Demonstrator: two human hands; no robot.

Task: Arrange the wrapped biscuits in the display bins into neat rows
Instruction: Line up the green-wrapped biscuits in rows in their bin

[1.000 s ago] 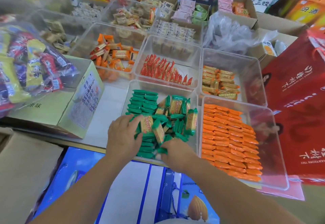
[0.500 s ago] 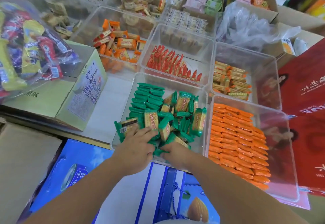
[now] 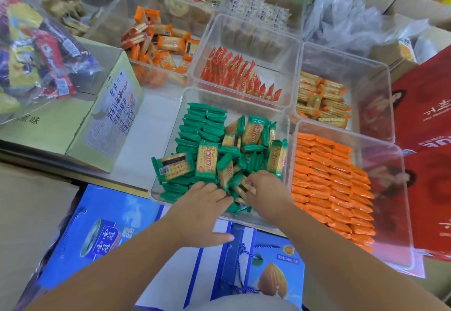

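Nearest, below the counter (image 3: 146, 127) edge, blue gift boxes (image 3: 102, 232) are seen. Just above them both hands are set into the near end of a clear bin (image 3: 234, 107). The left hand (image 3: 202, 205) is laid on the packets with its thumb stretched out to the side; whether anything is gripped by its fingers cannot be told. The right hand (image 3: 267, 190) is narrowed, its fingers curled round one or two packets at the edge of the heap.

The green-wrapped biscuits (image 3: 207, 162) are all held in this bin: an upright row (image 3: 195, 125) is stood on edge along the left side, while a loose heap (image 3: 246, 147) is tumbled over the middle and right, with faces turned every way.

The packets are judged to be light, the film slick and crinkly, and the biscuit inside stiff but brittle. A packet is best pinched gently across its flat faces or long edges, not by the thin sealed ends, which would be expected to bend and slip. Several could be squared together between the two hands.

Just beside, on the right, orange-wrapped biscuits (image 3: 327, 184) are already laid in neat rows. Farther back, red packets (image 3: 234, 71) are stood in a line, and a cardboard box (image 3: 73, 120) is set at the left.
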